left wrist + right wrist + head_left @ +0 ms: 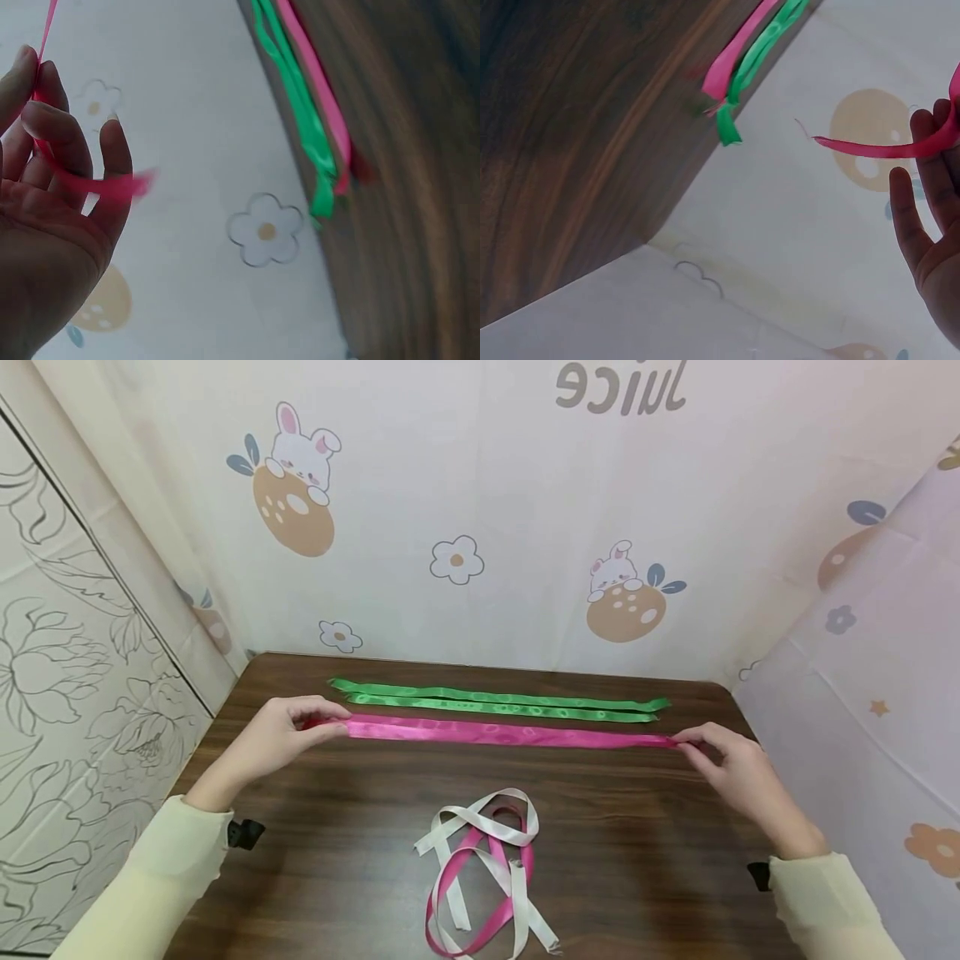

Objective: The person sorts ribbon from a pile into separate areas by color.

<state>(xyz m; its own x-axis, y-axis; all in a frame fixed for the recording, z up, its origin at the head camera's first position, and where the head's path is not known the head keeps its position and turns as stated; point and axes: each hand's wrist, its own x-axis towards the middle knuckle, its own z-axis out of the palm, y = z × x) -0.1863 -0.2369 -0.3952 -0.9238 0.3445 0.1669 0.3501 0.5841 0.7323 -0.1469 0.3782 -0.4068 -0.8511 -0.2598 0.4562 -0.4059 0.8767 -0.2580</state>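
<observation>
A pink satin ribbon [495, 733] stretches almost straight between both hands. My left hand [281, 739] pinches it near one end, and a loose tail [112, 186] curls past the fingers in the left wrist view. At the other side my right hand [731, 768] pinches it between thumb and fingertips; its short tail [870, 150] hangs free. Beneath, another pink ribbon [319, 82] lies along the green ribbons [487, 701] on the table. From the head, the held ribbon overlaps the lying pink one.
Nearer on the brown wooden table [337, 868] lies a loose tangle of white ribbons [517, 893] and pink ribbon [491, 927]. A printed curtain [465, 468] hangs behind the table's back edge, and more fabric [877, 693] hangs at the right.
</observation>
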